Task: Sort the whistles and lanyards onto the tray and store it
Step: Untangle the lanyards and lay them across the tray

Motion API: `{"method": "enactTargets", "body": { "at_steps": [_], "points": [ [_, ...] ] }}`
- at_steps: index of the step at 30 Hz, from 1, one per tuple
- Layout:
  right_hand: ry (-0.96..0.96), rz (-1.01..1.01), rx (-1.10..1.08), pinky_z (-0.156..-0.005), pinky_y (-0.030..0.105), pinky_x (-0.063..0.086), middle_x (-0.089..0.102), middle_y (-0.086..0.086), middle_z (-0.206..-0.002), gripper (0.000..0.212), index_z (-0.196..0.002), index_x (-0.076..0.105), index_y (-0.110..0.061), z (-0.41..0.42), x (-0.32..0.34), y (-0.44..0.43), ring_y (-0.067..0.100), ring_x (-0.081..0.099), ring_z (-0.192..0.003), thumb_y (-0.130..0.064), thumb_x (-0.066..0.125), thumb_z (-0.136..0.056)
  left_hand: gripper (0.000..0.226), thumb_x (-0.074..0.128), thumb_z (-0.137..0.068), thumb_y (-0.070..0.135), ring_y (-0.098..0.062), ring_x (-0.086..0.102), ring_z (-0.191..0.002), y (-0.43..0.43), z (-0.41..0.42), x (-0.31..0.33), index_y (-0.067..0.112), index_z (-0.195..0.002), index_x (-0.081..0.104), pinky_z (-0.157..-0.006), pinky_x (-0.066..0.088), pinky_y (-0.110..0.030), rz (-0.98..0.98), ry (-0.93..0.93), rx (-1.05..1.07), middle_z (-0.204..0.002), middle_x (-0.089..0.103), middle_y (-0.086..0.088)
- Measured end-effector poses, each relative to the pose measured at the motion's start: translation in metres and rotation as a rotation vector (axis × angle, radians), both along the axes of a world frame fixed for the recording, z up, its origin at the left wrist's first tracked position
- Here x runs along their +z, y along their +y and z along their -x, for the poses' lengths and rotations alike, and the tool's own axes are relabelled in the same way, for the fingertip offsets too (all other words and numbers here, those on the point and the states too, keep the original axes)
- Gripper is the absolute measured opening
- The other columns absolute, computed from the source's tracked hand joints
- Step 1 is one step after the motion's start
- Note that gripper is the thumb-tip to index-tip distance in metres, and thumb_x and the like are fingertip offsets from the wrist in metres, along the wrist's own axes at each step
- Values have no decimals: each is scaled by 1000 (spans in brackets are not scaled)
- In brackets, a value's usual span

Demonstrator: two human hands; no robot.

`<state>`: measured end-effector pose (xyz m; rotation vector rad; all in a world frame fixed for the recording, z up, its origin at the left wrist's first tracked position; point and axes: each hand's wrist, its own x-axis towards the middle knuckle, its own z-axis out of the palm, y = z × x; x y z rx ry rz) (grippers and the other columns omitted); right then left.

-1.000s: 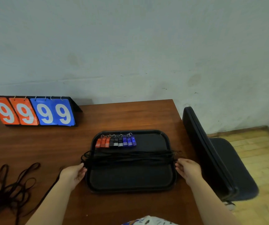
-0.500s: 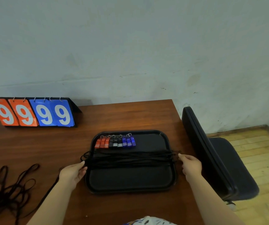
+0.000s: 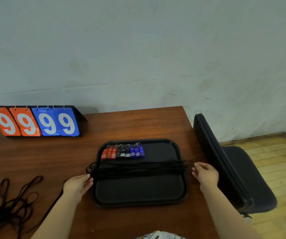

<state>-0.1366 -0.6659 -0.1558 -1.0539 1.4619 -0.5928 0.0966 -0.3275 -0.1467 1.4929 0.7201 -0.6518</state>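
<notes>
- The black tray (image 3: 138, 203) lies toward the right of the table (image 3: 138, 125). Bare wood lies behind it up to the scoreboard (image 3: 35, 122).
- The right hand (image 3: 206, 173) is between the tray's right rim and the back of the chair (image 3: 247, 178), which stands just beside the table edge.
- The left hand (image 3: 77, 185) is at the tray's left rim. Its fingers are straight and slightly apart, with the tips against the looped end of the lanyards (image 3: 138, 169).
- The right fingers are relaxed and apart, with their tips at the bundle's right ends.
- A second ago the right hand was lower, at the tray rim.
- The whistles (image 3: 122, 152) are glossy red, black and blue plastic with metal rings, in a row on the tray's far left.
- The lanyards are thin black cords lying straight across the tray.
- Loose cords (image 3: 13, 202) lie tangled at the far left.
</notes>
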Motion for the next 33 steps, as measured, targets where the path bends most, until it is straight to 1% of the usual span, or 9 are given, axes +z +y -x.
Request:
{"method": "enactTargets", "body": {
  "at_steps": [5,8,12,15,19,22,25,27,33],
  "points": [
    [25,-10,23,-81,38,57,66,9,-98,23,-113,64,-8,2,-1,-3,20,66,-88,-11,67,-90,33,60,-90,-4,-28,60,-98,-1,0,0,-9,-122,54,-85,50,-34,-29,-40,35,-110,60,-22],
    [188,102,113,-82,42,55,65,8,-105,36,-119,59,-12,2,3,1,25,63,-93,-25,70,-88,38,65,-88,5,-27,61,-96,-2,2,-1,-6,-122,53,-85,51,-36,-112,-62,1,-109,61,-19],
    [404,412,291,-65,27,45,51,8,-123,36,-121,55,-13,2,9,20,15,54,-84,-28,66,-90,46,66,-89,27,-35,60,-96,-2,6,0,1,-124,51,-81,51,-45,-496,-237,-197,-103,61,-15],
    [457,602,426,-54,19,39,51,1,-117,26,-114,57,-15,0,12,30,7,52,-72,-28,63,-92,37,60,-93,27,-36,56,-100,-6,6,6,3,-118,52,-80,46,-44,-584,-360,-268,-101,55,-11],
    [425,711,818,-61,15,45,59,-11,-86,1,-94,61,-26,-10,18,37,4,58,-74,-25,60,-94,17,56,-95,26,-16,59,-82,-15,7,4,12,-103,62,-73,49,-33,-606,-612,-629,-92,63,-1],
    [448,829,1201,-71,15,47,57,-12,-96,10,-102,65,-25,-21,14,47,3,56,-83,-27,59,-94,8,56,-94,27,-4,59,-78,-27,17,2,30,-87,59,-73,52,-27,-634,-781,-1021,-86,63,9],
    [497,873,1466,-85,22,49,56,-8,-112,20,-113,65,-23,-32,10,61,9,54,-102,-28,52,-97,8,52,-94,34,0,55,-81,-40,32,-2,36,-87,55,-74,49,-20,-688,-875,-1381,-91,57,14],
    [524,850,1499,-87,24,48,55,-6,-116,24,-118,63,-23,-38,9,66,11,53,-107,-28,50,-99,8,49,-95,36,-1,54,-81,-45,39,-7,35,-89,55,-72,47,-18,-730,-890,-1458,-93,55,14],
    [557,785,1465,-84,25,49,53,-5,-119,27,-122,60,-22,-41,4,66,13,54,-107,-28,51,-98,7,48,-94,32,-6,53,-82,-41,39,-17,30,-88,50,-73,49,-24,-820,-926,-1396,-93,53,11]
  ]
}}
